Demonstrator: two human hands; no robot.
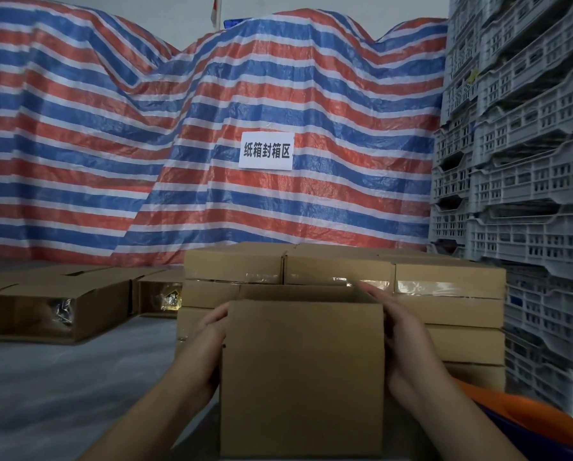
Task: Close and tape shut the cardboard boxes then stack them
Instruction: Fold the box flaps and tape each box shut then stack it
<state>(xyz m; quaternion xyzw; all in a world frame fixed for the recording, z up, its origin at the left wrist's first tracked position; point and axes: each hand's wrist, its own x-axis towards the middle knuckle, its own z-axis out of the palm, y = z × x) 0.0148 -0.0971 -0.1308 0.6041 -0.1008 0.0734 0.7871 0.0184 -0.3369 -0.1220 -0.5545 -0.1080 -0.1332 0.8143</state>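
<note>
Plain brown cardboard box point(301, 374) held upright between both hands, in front of the stack of taped brown cardboard boxes point(345, 294); top apparently open, far flap raised. Best closed by folding the short flaps in first, then the long ones, edges meeting flush before any tape. Left hand point(208, 347) pressed to the left wall, fingers curled round the upper corner. Right hand point(408, 344) clasped on the right wall, fingertips over the rim. More open brown cardboard boxes point(59, 307) lying on the grey floor point(62, 394), left.
</note>
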